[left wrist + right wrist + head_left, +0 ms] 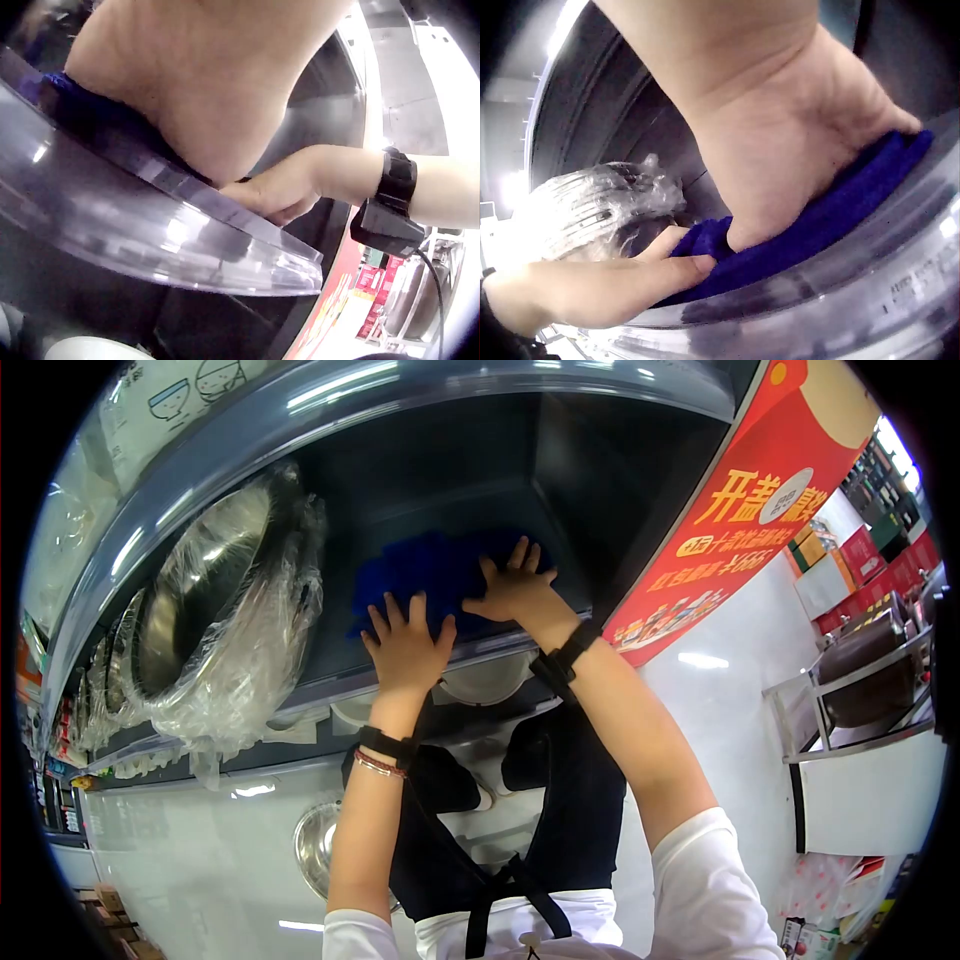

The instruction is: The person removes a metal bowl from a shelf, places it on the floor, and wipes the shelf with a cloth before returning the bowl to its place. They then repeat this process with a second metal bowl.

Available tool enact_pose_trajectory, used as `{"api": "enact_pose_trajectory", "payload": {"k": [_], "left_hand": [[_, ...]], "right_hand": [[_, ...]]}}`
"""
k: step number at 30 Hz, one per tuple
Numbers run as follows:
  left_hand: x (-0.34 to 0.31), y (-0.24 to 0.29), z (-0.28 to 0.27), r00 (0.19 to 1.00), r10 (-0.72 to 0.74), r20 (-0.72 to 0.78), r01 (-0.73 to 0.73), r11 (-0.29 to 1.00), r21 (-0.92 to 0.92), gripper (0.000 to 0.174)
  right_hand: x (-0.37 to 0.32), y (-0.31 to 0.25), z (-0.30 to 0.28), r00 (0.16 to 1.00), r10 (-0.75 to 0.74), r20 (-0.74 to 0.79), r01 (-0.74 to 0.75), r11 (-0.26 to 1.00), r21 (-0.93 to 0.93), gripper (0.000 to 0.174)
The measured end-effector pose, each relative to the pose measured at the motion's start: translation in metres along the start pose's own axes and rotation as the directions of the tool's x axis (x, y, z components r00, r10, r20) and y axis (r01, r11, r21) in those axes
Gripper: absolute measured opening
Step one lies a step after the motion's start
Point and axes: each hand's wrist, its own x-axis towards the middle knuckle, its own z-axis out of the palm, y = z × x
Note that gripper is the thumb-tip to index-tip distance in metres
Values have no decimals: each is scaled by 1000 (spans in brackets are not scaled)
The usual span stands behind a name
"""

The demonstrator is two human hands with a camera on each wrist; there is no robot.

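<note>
Blue cloth (400,568) lies on the shelf (338,575), near its clear lip (832,300): laid out, not flat; what remains cannot be told. Left hand (408,650) and right hand (513,592) touch it, fingers spread, gripping nothing. Wrapped pans (215,585) stand beside.

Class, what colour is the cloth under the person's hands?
The cloth is deep blue, shown best in the right wrist view.

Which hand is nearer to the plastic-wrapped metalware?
Left. The left hand is on the blue cloth, right of the metalware; the right hand is farther right, toward the red panel.
</note>
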Motion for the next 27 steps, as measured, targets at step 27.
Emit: {"api": "enact_pose_trajectory", "payload": {"k": [27], "left_hand": [[36, -13, -38, 940, 181, 289, -160, 983, -94, 49]], "right_hand": [[40, 23, -1, 962, -244, -124, 259, 957, 128, 66]]}}
